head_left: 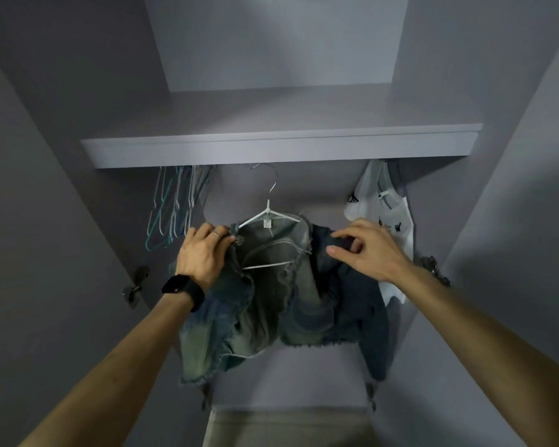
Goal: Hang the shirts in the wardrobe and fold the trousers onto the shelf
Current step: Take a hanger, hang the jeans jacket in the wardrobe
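Denim shirt [271, 301] is up on a white hanger [268, 217], its hook right under the shelf [281, 146]. Left hand [204, 253], black watch [183, 290] at the wrist, curls around one shoulder; right hand [365, 250] pinches the other shoulder's fabric between thumb and fingers. Empty hangers [171, 208] dangle left, white garment [388, 204] right.

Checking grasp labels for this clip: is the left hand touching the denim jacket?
Touching. The head view shows the left hand gripping the denim jacket at its shoulder edge, fingers on the cloth with no gap.
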